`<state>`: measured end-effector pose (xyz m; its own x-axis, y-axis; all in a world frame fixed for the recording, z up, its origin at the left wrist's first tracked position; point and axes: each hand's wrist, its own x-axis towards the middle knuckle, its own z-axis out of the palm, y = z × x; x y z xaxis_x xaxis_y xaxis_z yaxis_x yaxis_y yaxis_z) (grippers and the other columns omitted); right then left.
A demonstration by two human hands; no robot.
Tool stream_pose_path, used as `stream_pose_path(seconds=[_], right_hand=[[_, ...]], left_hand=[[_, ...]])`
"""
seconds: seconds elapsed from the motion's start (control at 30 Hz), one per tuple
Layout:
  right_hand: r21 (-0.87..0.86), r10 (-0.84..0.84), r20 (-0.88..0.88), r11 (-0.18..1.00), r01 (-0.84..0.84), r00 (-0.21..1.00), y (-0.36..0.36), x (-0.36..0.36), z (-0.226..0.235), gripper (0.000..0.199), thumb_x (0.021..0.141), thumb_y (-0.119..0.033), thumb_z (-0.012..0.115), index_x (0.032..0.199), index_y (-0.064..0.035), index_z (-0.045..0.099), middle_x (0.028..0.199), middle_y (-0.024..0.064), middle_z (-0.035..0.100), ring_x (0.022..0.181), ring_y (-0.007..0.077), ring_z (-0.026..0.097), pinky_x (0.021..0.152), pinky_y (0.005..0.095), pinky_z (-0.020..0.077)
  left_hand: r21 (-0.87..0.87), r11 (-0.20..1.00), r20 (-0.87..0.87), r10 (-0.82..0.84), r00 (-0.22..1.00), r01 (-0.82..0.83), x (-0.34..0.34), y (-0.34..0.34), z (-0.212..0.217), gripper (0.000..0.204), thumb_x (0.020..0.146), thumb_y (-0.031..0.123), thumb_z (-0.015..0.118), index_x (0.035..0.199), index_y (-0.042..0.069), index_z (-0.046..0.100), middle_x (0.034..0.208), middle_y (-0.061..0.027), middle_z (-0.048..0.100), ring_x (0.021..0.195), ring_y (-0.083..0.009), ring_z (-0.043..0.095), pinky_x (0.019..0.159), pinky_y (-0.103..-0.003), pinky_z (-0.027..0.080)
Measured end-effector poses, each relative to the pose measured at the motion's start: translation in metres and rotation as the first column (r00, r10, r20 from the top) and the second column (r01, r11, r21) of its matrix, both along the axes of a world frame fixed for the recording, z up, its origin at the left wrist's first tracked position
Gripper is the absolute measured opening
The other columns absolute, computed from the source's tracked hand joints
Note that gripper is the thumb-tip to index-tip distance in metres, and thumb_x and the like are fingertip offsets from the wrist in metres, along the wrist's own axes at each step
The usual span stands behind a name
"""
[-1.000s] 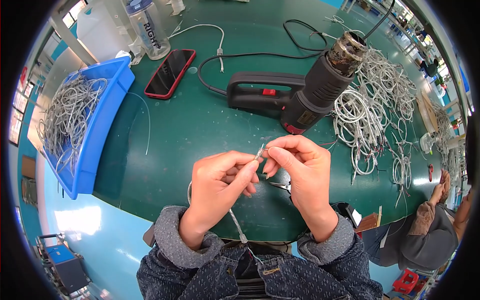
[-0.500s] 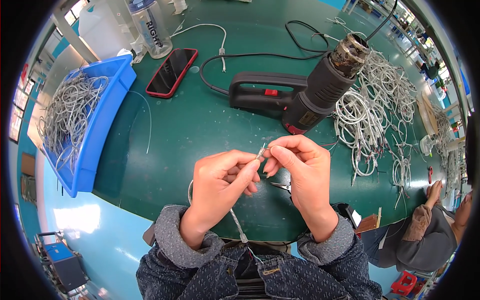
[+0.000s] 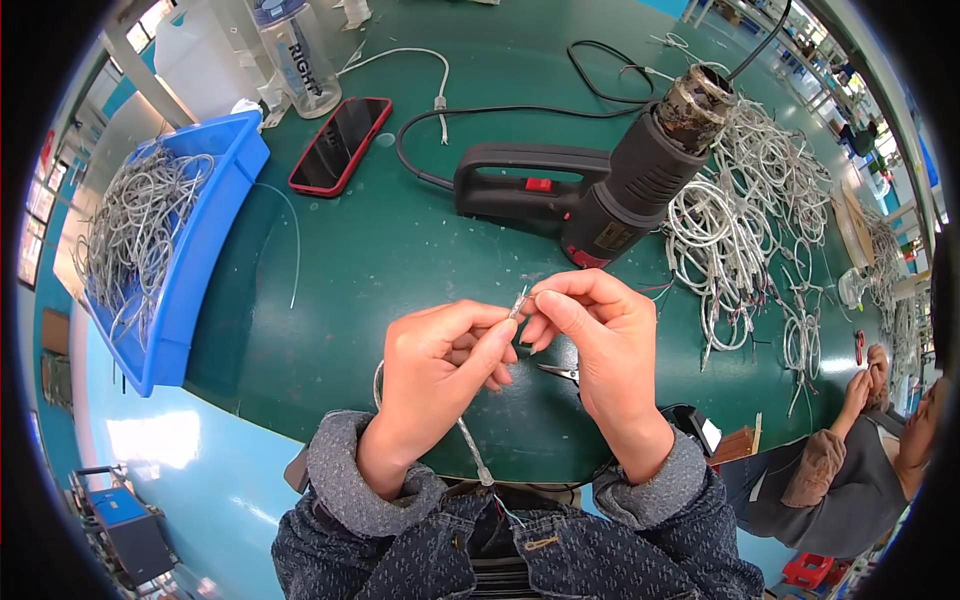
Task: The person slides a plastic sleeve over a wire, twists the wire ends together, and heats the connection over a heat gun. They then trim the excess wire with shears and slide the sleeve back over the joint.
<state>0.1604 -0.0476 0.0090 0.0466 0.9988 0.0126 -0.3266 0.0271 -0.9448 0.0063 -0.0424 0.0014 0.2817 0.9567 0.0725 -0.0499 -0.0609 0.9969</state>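
My left hand [image 3: 440,365] pinches a grey-white cable [image 3: 467,437] close to its stripped end [image 3: 519,303], between thumb and forefinger. The end points up and away, with fine wires sticking out of it. The cable's length loops behind the left hand and runs down toward my jacket, where a clear sleeve [image 3: 485,475] and thin coloured wires show. Thumb and forefinger of my right hand [image 3: 598,335] close on a thin wire beside that end; the fingertips hide most of it. Under the right hand lies a pair of small cutters [image 3: 560,372], partly covered.
A black heat gun [image 3: 625,185] lies beyond my hands, its cord trailing left. Bundled cables [image 3: 725,250] are heaped on the right. At left are a blue tray [image 3: 205,270] of cables, a red-edged phone [image 3: 342,147] and a bottle [image 3: 303,65]. Another person [image 3: 835,490] sits at far right.
My hands stay almost in place, the right fingers shifting slightly at the cable end. At far right, the other person has raised their hands and leaned into view.
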Motion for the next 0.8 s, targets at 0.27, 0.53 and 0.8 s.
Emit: stream_pose_path(seconds=[0.27, 0.53, 0.8], right_hand=[[-0.004, 0.026, 0.01, 1.0, -0.026, 1.0, 0.004, -0.012, -0.009, 0.008, 0.086, -0.002, 0.058, 0.089, 0.0041, 0.06, 0.08, 0.0113, 0.064, 0.066, 0.0143, 0.061, 0.06, 0.0251, 0.0503], [0.102, -0.001, 0.075, 0.995, -0.006, 0.997, 0.01, -0.02, -0.016, 0.009, 0.082, -0.006, 0.062, 0.08, 0.0012, 0.056, 0.075, 0.0042, 0.057, 0.068, 0.011, 0.058, 0.058, 0.025, 0.0472], [0.428, -0.318, 0.297, 0.887, 0.172, 0.9, 0.009, -0.008, -0.03, 0.008, 0.074, -0.004, 0.06, 0.07, 0.0009, 0.054, 0.072, 0.0134, 0.055, 0.068, 0.0303, 0.054, 0.059, 0.0376, 0.0435]], left_hand=[[0.025, 0.999, -0.053, 0.031, 0.998, -0.029, -0.006, 0.0, -0.002, 0.01, 0.088, -0.002, 0.054, 0.091, -0.007, 0.061, 0.069, -0.0081, 0.061, 0.055, -0.011, 0.059, 0.049, -0.021, 0.048], [0.018, 0.987, -0.21, 0.159, 0.965, -0.159, -0.016, -0.002, -0.002, 0.011, 0.089, 0.006, 0.055, 0.086, -0.003, 0.06, 0.066, -0.0053, 0.058, 0.048, -0.0087, 0.053, 0.044, -0.02, 0.042], [0.118, 0.977, -0.172, 0.198, 0.965, -0.179, -0.004, 0.006, -0.038, 0.017, 0.094, 0.017, 0.052, 0.089, 0.002, 0.059, 0.062, 0.0012, 0.048, 0.044, -0.0038, 0.043, 0.039, -0.017, 0.031]])
